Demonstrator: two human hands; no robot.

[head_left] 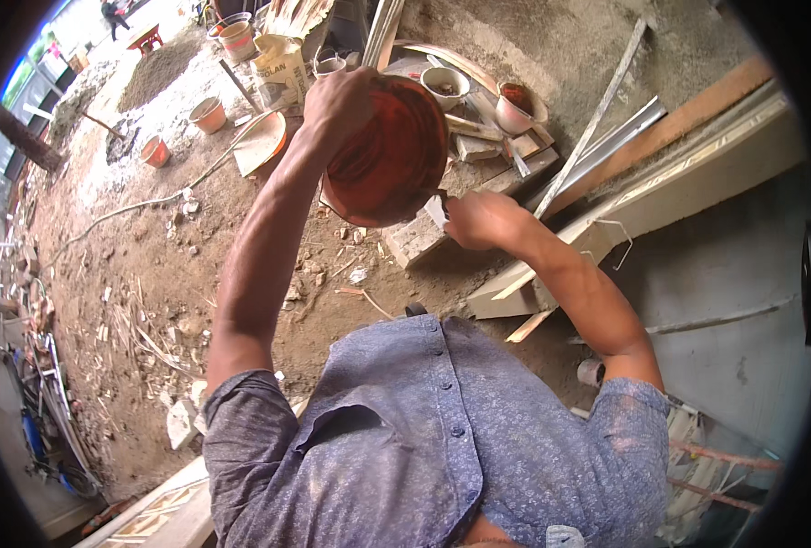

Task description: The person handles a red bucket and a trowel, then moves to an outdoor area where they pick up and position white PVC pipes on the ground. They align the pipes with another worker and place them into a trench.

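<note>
I judge the bucket [389,155] stiff, fairly light, best held by its edge, as left hand [340,99] grips; right of it, right hand [486,220] clasps a scraper [437,212].

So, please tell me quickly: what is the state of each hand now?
Left hand: closed, holding the reddish bucket by its rim.
Right hand: closed on a pale flat tool, partly hidden.

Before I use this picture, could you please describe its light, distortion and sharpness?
Head view: glare washes out the upper left; the reddish bucket in the left hand looks dark; the grey surface at right lies in shade; fisheye distortion bends edges near the picture's border; the distant person is too small for detail.
</note>
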